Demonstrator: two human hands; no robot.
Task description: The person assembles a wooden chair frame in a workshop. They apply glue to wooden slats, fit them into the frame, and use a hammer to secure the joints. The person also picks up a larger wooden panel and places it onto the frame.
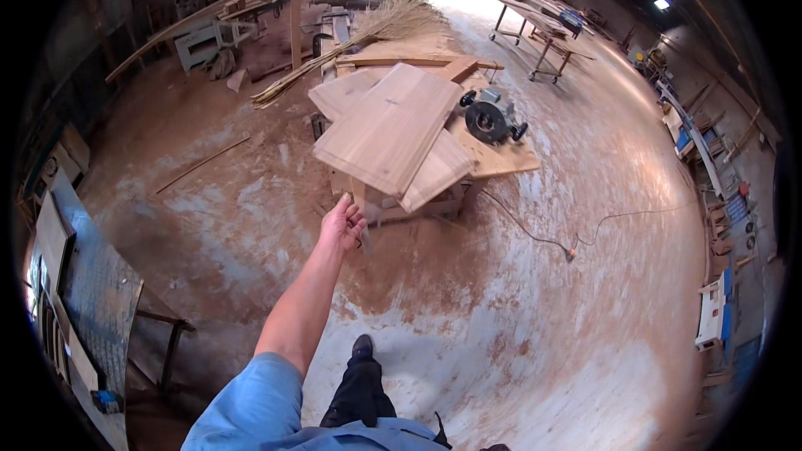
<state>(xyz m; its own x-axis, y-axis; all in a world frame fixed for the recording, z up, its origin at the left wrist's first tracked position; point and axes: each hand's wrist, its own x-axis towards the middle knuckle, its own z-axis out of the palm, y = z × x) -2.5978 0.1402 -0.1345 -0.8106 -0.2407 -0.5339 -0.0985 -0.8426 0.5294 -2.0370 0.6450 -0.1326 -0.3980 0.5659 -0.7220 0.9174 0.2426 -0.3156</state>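
My left hand reaches forward, its fingers curled together, just short of the near edge of a work stand. Something small and pale may be between the fingers; I cannot make it out. Beyond the hand, flat pale wooden panels lie crosswise over one another on the stand. A router with a round black base and two black side knobs rests on its side, right of the panels, on a wooden board. My right hand is out of view.
A power cord runs over the dusty floor on the right. A thin stick lies on the floor at left. Long thin strips are bundled behind the panels. A wheeled table stands far right; a bluish sheet leans near left.
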